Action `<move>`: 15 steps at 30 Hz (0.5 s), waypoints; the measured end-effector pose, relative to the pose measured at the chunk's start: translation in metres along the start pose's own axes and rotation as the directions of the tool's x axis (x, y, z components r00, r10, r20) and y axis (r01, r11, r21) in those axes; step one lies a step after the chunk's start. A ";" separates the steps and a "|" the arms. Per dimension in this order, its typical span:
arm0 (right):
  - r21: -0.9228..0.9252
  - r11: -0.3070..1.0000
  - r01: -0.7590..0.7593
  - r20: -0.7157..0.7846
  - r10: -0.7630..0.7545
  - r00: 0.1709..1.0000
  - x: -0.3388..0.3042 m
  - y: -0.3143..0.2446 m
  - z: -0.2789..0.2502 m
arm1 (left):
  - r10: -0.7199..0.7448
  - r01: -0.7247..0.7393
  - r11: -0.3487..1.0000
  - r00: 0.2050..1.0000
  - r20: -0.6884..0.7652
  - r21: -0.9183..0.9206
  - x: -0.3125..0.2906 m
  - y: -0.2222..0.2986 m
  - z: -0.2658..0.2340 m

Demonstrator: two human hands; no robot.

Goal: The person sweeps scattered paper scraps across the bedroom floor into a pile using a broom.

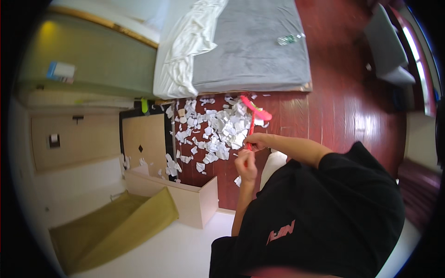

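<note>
A broom with a pink-red head (pixel 257 110) and a red handle slants down from the scraps to my two hands. My left hand (pixel 246 165) is closed round the lower part of the handle, close to my body. Just above it, my right hand (pixel 257 141) grips the same handle, closer to the head. The broom head is at the right edge of a wide spread of torn white paper scraps (pixel 227 127) on the dark red wooden floor. Its bristles are too blurred to make out.
A bed with a grey sheet (pixel 252 46) stands beyond the scraps, bearing a crumpled white cloth (pixel 187 46) and a clear plastic bottle (pixel 288 40). At the left are a low white partition (pixel 194 199) and an olive cloth (pixel 120 227). A grey chair (pixel 387 44) stands far right.
</note>
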State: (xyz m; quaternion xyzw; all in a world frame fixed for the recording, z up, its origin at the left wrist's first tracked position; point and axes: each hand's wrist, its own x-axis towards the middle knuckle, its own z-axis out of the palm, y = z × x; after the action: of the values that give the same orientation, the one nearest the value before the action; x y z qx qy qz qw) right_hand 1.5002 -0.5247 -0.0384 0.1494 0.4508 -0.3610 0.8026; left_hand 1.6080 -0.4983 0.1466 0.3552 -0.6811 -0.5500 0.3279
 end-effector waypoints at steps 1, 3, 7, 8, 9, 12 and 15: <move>0.002 1.000 -0.018 0.064 0.018 0.998 -0.001 -0.007 0.022 | 0.103 -0.095 0.979 0.994 -0.032 0.180 0.005 0.015 -0.001; -0.225 0.974 -0.004 0.050 0.015 0.999 -0.011 -0.021 0.024 | 0.266 -0.295 0.928 0.952 0.149 0.229 0.018 0.022 -0.006; -0.266 0.963 0.033 0.133 0.003 0.991 -0.097 -0.043 0.045 | 0.347 -0.389 0.913 0.899 0.268 0.122 0.029 0.058 0.010; -0.330 0.933 0.143 0.155 -0.096 0.983 -0.100 -0.041 0.051 | 0.350 -0.388 0.917 0.895 0.277 0.096 0.031 0.060 0.005; -0.234 0.969 0.084 0.144 -0.050 0.988 -0.104 -0.040 0.059 | 0.354 -0.388 0.919 0.888 0.293 0.065 0.030 0.061 0.000; -0.103 0.995 -0.010 0.192 0.030 0.981 -0.105 -0.040 0.061 | 0.353 -0.357 0.934 0.909 0.223 -0.024 0.032 0.060 -0.013; -0.038 0.997 0.065 0.239 -0.054 0.970 -0.110 -0.032 0.055 | 0.200 -0.186 0.976 0.971 0.132 -0.109 0.036 0.066 -0.032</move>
State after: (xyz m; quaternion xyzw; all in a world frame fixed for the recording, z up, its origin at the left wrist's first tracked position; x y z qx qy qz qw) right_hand 1.4745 -0.5290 0.0854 0.0734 0.3640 -0.3900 0.8427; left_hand 1.6077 -0.5363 0.2189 0.2309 -0.7070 -0.5713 0.3471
